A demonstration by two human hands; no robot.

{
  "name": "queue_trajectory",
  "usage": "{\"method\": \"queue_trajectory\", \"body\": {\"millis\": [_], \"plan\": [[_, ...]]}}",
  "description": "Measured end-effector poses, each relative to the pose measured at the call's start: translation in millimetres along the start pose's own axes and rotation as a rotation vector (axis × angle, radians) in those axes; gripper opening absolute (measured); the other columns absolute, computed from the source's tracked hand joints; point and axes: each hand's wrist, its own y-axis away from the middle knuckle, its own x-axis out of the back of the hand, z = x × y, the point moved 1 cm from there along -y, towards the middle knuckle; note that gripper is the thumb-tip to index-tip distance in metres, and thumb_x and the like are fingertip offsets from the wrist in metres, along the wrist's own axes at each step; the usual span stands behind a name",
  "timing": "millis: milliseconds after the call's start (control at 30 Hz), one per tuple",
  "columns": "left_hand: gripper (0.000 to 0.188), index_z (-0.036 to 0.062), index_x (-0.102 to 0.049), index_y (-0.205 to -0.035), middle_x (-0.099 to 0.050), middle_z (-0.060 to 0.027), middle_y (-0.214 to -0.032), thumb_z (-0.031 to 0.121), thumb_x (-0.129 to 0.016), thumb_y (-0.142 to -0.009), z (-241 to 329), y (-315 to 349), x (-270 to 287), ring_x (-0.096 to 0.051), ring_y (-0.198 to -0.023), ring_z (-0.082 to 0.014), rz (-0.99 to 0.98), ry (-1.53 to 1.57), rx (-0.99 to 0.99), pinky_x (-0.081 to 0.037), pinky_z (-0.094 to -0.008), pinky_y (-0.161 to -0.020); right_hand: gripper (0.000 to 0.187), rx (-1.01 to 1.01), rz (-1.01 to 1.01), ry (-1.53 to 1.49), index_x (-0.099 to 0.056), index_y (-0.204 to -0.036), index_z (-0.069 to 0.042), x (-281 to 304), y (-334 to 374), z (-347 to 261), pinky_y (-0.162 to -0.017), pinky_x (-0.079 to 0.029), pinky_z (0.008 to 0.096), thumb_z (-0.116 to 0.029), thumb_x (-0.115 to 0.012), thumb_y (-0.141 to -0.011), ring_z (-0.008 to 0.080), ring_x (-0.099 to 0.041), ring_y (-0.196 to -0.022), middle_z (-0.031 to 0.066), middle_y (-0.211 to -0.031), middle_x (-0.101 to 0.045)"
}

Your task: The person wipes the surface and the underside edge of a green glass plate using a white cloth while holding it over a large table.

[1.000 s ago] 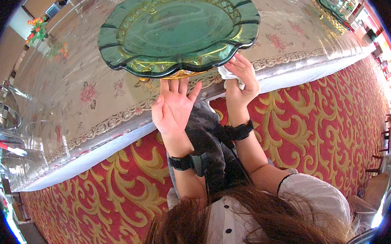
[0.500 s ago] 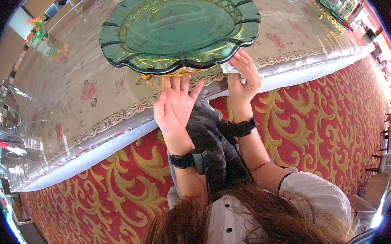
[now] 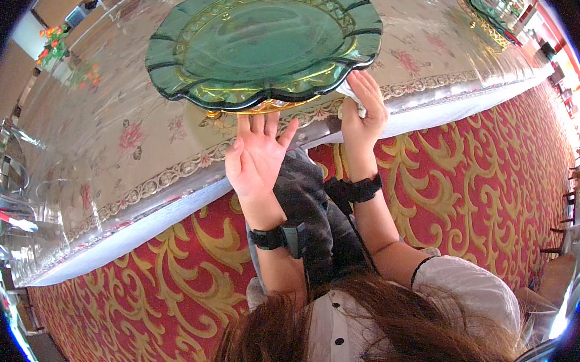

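A large green glass plate (image 3: 263, 35) with a scalloped rim and a gold lattice band tops a gold stand (image 3: 258, 108) at the table's near edge. My left hand (image 3: 256, 163) lies palm up with its fingers stretched and apart. Its fingertips go out of sight beneath the plate's near rim, so their contact there is hidden. At the rim's right front, my right hand (image 3: 364, 112) grips a crumpled white cloth (image 3: 349, 91), its fingers bent round it and close against the glass edge.
A floral tablecloth (image 3: 132, 135) under a clear cover spreads over the table. Clear glassware (image 3: 16, 166) stands at the left edge, orange flowers (image 3: 52, 46) at the far left. Another green plate (image 3: 480, 9) on gold is at the far right. Red and gold carpet (image 3: 450, 170) lies below.
My right hand and the cloth have shifted slightly along the rim. The plate appears a little farther left and up. My left hand keeps its pose beneath the rim.
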Motion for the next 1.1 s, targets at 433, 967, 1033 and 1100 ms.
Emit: {"method": "queue_trajectory", "body": {"millis": [433,967,1033,1100], "plan": [[0.075,0.0069,-0.024,-0.145,-0.031,-0.0095,-0.148,0.042,-0.053,-0.086,0,0,-2,-0.025,-0.140,-0.0280,-0.014,0.002,-0.016,-0.022,-0.0544,-0.112,0.041,-0.025,0.084,-0.169,-0.074,-0.092,-0.003,2,1,-3,-0.091,-0.048,0.0358,0.012,-0.049,-0.064,0.0279,-0.064,-0.101,0.0098,-0.095,-0.072],[0.075,0.0078,-0.023,-0.146,-0.030,-0.0080,-0.149,0.042,-0.053,-0.085,1,0,0,-0.025,-0.140,-0.0274,-0.028,0.016,-0.007,-0.022,-0.0541,-0.112,0.030,-0.121,0.202,-0.212,-0.072,-0.084,-0.001,7,1,-7,-0.086,-0.048,0.0332,0.010,-0.051,-0.066,0.0239,-0.062,-0.094,0.0090,-0.088,-0.072],[0.076,0.0080,-0.023,-0.146,-0.030,-0.0081,-0.149,0.042,-0.053,-0.085,1,0,-1,-0.025,-0.140,-0.0274,-0.034,0.006,-0.002,-0.022,-0.0540,-0.112,0.026,-0.106,0.234,-0.258,-0.071,-0.083,0.000,9,0,-11,-0.088,-0.047,0.0339,0.010,-0.052,-0.067,0.0240,-0.061,-0.095,0.0099,-0.089,-0.072],[0.076,0.0080,-0.023,-0.146,-0.030,-0.0080,-0.149,0.042,-0.053,-0.085,0,0,-1,-0.025,-0.140,-0.0272,-0.024,0.001,-0.006,-0.022,-0.0539,-0.112,0.025,-0.053,0.236,-0.259,-0.071,-0.083,0.000,8,-1,-16,-0.087,-0.047,0.0342,0.010,-0.053,-0.068,0.0243,-0.062,-0.095,0.0098,-0.091,-0.072]]}}
